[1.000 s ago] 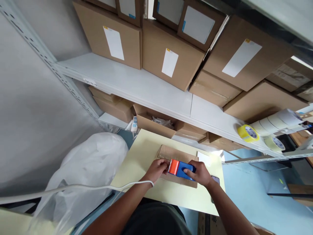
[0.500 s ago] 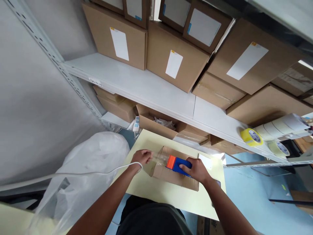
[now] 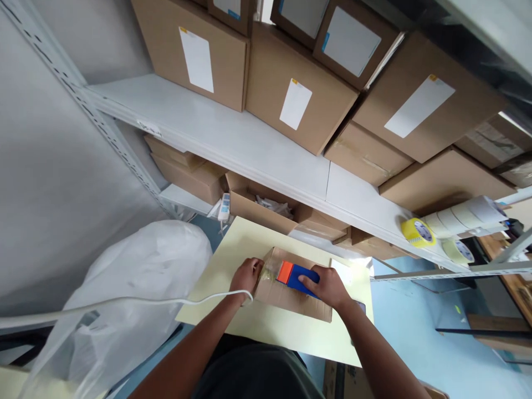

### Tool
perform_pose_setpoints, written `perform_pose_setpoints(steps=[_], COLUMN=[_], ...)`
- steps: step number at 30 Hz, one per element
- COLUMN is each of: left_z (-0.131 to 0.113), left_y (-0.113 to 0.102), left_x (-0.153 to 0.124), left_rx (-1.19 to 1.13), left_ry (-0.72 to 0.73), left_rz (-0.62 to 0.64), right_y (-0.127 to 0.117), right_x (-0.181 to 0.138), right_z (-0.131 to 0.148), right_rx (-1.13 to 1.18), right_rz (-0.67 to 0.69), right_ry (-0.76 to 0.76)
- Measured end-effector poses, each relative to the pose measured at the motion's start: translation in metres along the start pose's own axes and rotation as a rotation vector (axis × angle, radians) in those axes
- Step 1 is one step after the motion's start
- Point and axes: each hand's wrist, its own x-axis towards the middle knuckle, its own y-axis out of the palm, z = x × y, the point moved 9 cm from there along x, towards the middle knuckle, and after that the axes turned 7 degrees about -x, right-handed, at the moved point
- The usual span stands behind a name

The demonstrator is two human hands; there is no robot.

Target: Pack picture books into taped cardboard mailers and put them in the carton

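A closed cardboard box (image 3: 305,309) lies on the pale yellow table, with clear packing tape (image 3: 271,270) across its left end. My right hand (image 3: 330,286) is closed around a blue and orange tape dispenser (image 3: 297,280), whose orange end rests at the top of the box. At the box's left end my left hand (image 3: 247,275) has its fingers curled together, pressing the tape's loose end against the side. Its fingertips are partly hidden. A white cord (image 3: 166,301) runs to my left wrist.
The yellow table (image 3: 216,299) also bears a white paper (image 3: 341,270) and a phone (image 3: 361,306). Behind stands a shelf (image 3: 286,158) with cartons and tape rolls (image 3: 418,233). A large translucent plastic bag (image 3: 141,271) bulges at the left.
My left hand has brought the pulled-out tape from beside the box down onto its left end. The right hand keeps the dispenser at the box top. The camera view has shifted slightly.
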Motion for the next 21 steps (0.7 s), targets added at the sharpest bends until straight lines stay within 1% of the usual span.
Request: perform_pose_setpoints(steps=[3, 5, 7, 9, 11, 13, 16, 18, 19, 21], left_z=[0.001, -0.001, -0.005, -0.008, -0.008, -0.006, -0.002, -0.005, -0.011, -0.032], left_y=[-0.008, -0.011, -0.004, 0.011, 0.028, 0.037, 0.036, 0.029, 0.025, 0.023], left_x=[-0.002, -0.005, -0.011, -0.023, -0.036, -0.046, -0.047, -0.041, -0.036, -0.028], left_rx=[0.151, 0.214, 0.173, 0.108, 0.094, 0.093, 0.11, 0.216, 0.3, 0.476], left_ry=[0.077, 0.165, 0.258, 0.312, 0.315, 0.28, 0.186, 0.175, 0.214, 0.368], left_rz=[-0.093, -0.113, -0.041, 0.084, 0.202, 0.265, 0.32, 0.348, 0.349, 0.334], right_y=[0.001, 0.001, 0.002, 0.003, 0.003, 0.004, 0.004, 0.003, 0.003, 0.002], right_x=[-0.001, -0.002, -0.002, -0.001, 0.0, 0.001, 0.001, 0.002, 0.002, 0.002], right_z=[-0.001, -0.001, -0.001, -0.001, -0.001, -0.001, -0.001, -0.002, -0.003, -0.004], right_rx=[-0.021, -0.029, -0.04, -0.052, -0.076, -0.108, -0.131, -0.118, -0.108, -0.086], right_rz=[0.002, 0.005, 0.006, 0.007, 0.011, 0.016, 0.031, 0.044, 0.049, 0.055], right_ry=[0.015, 0.016, 0.013, 0.006, 0.016, 0.031, 0.047, 0.058, 0.06, 0.059])
